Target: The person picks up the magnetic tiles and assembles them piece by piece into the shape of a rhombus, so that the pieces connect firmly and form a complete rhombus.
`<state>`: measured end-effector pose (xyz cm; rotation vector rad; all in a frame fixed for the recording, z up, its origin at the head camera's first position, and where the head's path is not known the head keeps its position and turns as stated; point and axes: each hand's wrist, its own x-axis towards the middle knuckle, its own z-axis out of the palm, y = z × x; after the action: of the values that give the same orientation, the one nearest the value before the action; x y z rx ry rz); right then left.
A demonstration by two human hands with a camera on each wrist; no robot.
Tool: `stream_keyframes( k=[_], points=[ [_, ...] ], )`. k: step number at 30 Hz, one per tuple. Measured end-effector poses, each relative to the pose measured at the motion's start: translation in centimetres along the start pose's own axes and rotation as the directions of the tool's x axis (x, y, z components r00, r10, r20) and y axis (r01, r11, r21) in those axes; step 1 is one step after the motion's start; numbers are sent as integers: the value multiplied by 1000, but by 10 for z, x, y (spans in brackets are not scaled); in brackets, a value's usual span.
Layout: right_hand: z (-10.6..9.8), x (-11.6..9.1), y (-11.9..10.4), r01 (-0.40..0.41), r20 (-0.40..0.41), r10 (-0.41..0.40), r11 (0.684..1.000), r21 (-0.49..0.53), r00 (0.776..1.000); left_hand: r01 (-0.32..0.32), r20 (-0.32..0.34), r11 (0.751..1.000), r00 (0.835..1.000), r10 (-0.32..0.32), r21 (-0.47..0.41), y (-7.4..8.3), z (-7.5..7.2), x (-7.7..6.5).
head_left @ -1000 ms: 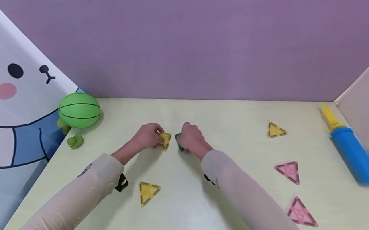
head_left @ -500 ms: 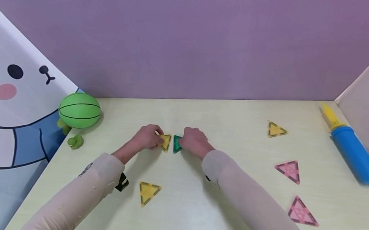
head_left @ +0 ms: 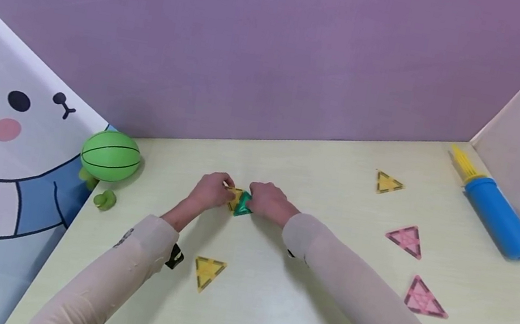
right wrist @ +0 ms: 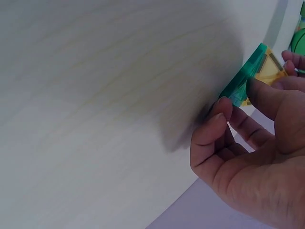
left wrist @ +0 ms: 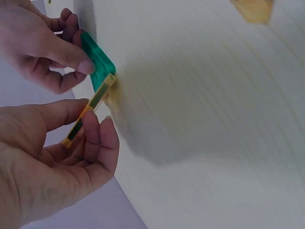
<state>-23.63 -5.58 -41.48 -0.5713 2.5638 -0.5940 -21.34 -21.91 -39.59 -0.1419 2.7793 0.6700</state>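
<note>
My left hand [head_left: 212,191] pinches a yellow triangular magnetic tile [head_left: 235,199] between thumb and fingers, over the middle of the table. From the other side my right hand [head_left: 270,202] pinches a green triangular magnetic tile [head_left: 243,204]. In the left wrist view, the yellow tile [left wrist: 90,109] is seen edge-on and its upper end meets the lower corner of the green tile [left wrist: 97,62]. The right wrist view has the green tile [right wrist: 245,71] in front of the yellow tile [right wrist: 271,69], edges together. Fingers cover part of both tiles.
A loose yellow tile [head_left: 208,274] lies nearer me. To the right are another yellow tile [head_left: 388,183], pink tiles [head_left: 407,241] [head_left: 424,298] and a blue pump [head_left: 503,219]. A green ball [head_left: 111,156] and a small green toy [head_left: 105,200] sit at the left edge.
The right hand has brought the green tile left and turned it, so the gap to the yellow tile has closed. My left hand has hardly moved.
</note>
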Motion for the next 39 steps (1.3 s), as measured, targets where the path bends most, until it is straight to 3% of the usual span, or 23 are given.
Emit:
stream_keyframes(
  k=[5,13,19,31,36,39],
  points=[
    [3,0,0,-2,0,2,1000,-1,1000,-4,3,1000,1000,4,-31,5,0,-4],
    [2,-2,0,-9,-9,9,1000,10,1000,-62,14,998,998,63,-31,5,6,-5],
    [4,-4,1,-12,-3,12,999,43,1000,-44,59,999,997,44,3,4,9,-7],
    [2,-7,5,14,23,-15,998,58,1000,-44,110,998,993,48,-40,-1,10,-10],
    [-2,-17,0,26,20,-25,1000,-8,999,-44,131,997,990,51,-57,-1,8,-7],
    [-5,-31,-8,72,76,-66,995,-71,995,-46,145,996,988,56,-74,1,5,-4]
  ],
)
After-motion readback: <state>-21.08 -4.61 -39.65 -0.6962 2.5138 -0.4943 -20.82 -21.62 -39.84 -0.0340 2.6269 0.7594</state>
